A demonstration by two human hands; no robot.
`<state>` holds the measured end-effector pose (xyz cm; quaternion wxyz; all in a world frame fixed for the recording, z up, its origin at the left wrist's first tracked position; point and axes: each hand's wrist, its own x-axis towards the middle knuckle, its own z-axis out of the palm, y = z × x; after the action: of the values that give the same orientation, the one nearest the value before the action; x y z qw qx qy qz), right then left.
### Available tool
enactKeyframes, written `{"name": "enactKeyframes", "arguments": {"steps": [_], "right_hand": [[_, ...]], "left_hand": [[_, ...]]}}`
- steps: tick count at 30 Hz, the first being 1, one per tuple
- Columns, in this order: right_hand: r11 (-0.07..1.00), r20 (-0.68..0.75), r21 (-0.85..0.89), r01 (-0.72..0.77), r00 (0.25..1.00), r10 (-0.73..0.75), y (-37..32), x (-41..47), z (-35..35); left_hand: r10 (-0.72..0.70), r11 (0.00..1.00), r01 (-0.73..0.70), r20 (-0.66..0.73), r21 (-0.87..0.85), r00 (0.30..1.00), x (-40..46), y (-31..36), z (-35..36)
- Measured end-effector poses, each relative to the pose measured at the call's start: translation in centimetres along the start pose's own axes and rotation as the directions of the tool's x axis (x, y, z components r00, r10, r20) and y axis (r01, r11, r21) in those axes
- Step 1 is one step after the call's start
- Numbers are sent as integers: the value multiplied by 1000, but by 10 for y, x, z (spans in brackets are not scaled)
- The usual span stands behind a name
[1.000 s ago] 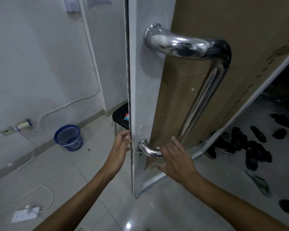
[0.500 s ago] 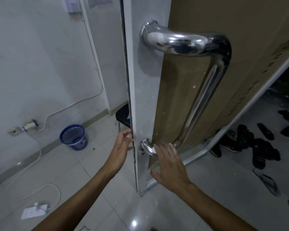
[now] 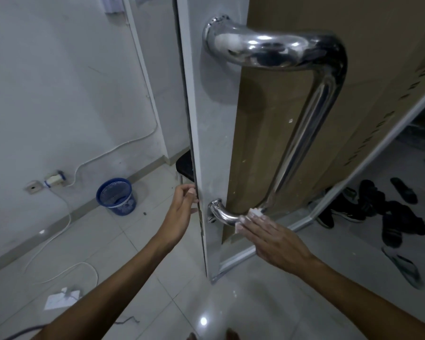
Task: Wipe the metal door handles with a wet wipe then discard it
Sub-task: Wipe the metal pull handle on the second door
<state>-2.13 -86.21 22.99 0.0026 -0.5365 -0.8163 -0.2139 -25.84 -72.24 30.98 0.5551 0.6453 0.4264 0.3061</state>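
Observation:
A long chrome pull handle (image 3: 302, 133) runs down the open door (image 3: 214, 133), bolted at the top and bottom. My right hand (image 3: 274, 238) presses a small white wet wipe (image 3: 254, 213) against the handle's lower bend, fingers laid flat over the wipe. My left hand (image 3: 180, 212) grips the door's edge at the same height, thumb on the near face. Any handle on the far side of the door is hidden.
A blue mesh wastebasket (image 3: 115, 196) stands by the left wall on the tiled floor. White cables (image 3: 66, 268) and a power strip (image 3: 59, 300) lie at the lower left. A black stool (image 3: 185, 165) sits behind the door. Several shoes (image 3: 378, 207) are scattered at the right.
My right hand has slid from under the lower bend to its right side, and the white wipe now shows at the fingertips. My left hand stays on the door edge.

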Motion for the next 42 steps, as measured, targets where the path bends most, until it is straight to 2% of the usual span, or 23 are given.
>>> {"name": "enactKeyframes", "arguments": {"steps": [3,11,15,19,25,30,37,42], "right_hand": [[999,50,-53,1,999,2,12,-17,1],[976,-15,-165,141,989,-146,-8,32,-13],[997,-56,-71,18,998,-22,-31,67,-28],[986,-17,64,-154,988,155,-43,68,-32],[989,17,42,-141,990,141,-30,62,-38],[962,170,43,-268,951,258,-42,86,-49],[890,206,124,-440,888,410,-60,88,-53],[883,238,211,-420,898,370,-51,73,-61]], "left_hand": [[-5,1000,5,-16,2,1000,-3,0,3],[-20,1000,19,-33,-11,999,-7,5,5],[-11,1000,10,-27,-17,1000,-12,7,4],[-40,999,39,-30,-35,999,-13,11,1],[-39,999,39,-1,-32,999,-12,13,-4],[-27,998,29,31,-47,999,-9,11,-7],[-2,1000,4,96,-28,995,-4,5,-15],[11,993,-16,43,115,999,-16,-4,-11]]}}
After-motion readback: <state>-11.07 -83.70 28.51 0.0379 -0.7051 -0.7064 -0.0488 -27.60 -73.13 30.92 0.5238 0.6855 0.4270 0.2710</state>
